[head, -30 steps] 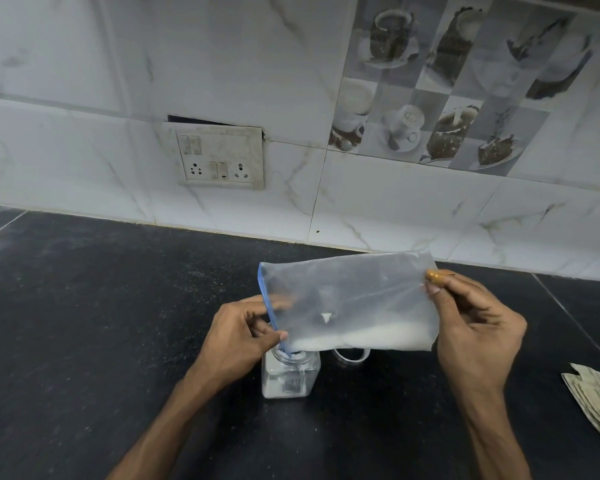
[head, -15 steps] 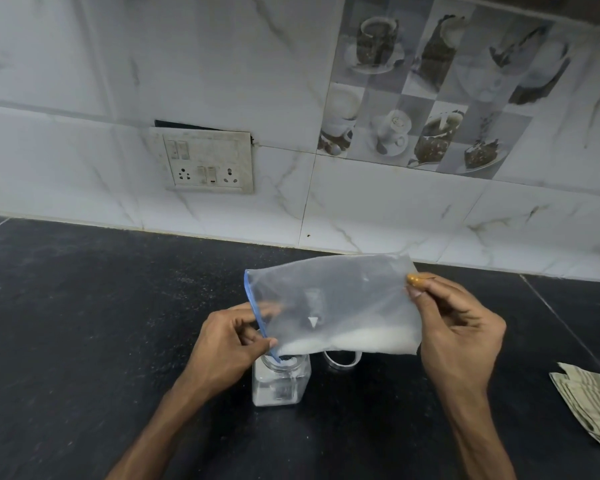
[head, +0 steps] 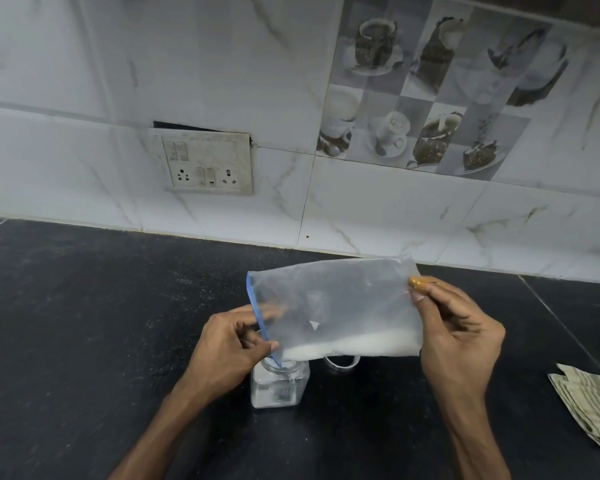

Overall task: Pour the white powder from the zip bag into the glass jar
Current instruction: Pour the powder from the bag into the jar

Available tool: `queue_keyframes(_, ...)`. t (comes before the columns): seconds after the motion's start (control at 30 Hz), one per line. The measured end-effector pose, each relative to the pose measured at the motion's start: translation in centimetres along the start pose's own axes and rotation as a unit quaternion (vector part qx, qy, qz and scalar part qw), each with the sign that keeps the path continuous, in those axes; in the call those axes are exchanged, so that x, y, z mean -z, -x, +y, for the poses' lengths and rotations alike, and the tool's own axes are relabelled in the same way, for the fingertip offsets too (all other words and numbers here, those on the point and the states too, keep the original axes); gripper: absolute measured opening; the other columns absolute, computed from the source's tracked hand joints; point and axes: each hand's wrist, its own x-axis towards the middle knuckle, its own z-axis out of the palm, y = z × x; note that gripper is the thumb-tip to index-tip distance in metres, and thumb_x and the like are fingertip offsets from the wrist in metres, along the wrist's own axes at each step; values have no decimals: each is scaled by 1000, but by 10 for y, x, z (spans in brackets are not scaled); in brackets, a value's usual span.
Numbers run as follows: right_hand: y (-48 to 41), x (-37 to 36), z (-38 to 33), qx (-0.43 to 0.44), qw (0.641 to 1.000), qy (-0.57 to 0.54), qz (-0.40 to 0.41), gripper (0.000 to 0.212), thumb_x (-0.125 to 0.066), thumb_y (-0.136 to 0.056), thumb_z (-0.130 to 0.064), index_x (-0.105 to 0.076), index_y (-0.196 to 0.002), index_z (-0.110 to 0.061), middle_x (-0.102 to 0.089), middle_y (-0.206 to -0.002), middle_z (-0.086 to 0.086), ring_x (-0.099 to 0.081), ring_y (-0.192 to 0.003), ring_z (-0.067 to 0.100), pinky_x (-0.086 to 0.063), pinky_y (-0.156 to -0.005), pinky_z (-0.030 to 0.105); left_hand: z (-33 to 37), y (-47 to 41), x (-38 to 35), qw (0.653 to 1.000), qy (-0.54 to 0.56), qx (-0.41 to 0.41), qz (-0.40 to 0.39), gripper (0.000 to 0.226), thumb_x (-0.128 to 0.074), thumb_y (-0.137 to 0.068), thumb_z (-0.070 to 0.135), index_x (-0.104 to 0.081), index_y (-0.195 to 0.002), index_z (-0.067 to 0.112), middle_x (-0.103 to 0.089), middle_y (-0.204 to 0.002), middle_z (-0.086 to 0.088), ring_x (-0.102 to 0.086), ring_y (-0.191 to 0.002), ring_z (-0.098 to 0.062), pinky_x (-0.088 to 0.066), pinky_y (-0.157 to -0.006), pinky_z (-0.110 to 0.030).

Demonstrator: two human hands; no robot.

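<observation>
A clear zip bag (head: pixel 333 303) with a blue zip edge is held sideways over the black counter (head: pixel 84 323). White powder (head: pixel 357 346) lies along its lower edge. My left hand (head: pixel 229 348) pinches the blue zip end, whose lower corner dips into the mouth of the square glass jar (head: pixel 279 386). My right hand (head: pixel 459 336) pinches the bag's far upper corner, slightly higher. The jar stands upright and holds some white powder at its bottom.
A round jar lid (head: pixel 340 362) lies just right of the jar, partly behind the bag. A folded striped cloth (head: pixel 589 407) rests at the right edge. A tiled wall with a socket panel (head: pixel 207 164) backs the counter.
The bag's right end has risen a little, tilting the bag toward the jar. Both hands keep their grips. The camera view has drifted slightly.
</observation>
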Motion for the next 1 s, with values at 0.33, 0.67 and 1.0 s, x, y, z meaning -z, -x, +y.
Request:
queue_keyframes(0.33,0,0,-1,-3,1000,-6,5,38,-71,-81,13,-73,-102,-18,-76,-95,-20,-72,-92,3,-55,-86,16,-2,0,0,1000,6,3,6,63,-84,-72,-7,-71,-95,51,-74,-70,23,-64,-52,3,-54,-58,-11)
queue_keyframes(0.67,0,0,-4,8,1000,0,-13,39,-71,-81,15,-73,-99,-20,-75,-94,-24,-72,-91,2,-55,-85,15,-2,2,3,1000,8,-1,7,65,-83,-73,-6,-72,-95,54,-74,-77,29,-66,-54,1,-56,-61,-13)
queue_keyframes(1.0,0,-1,-4,-1,1000,-7,1,38,-71,-82,13,-72,-101,-20,-75,-93,-24,-71,-91,1,-56,-86,17,-5,2,3,1000,21,2,15,61,-84,-72,-6,-74,-96,49,-77,-90,24,-66,-56,-1,-57,-61,-17)
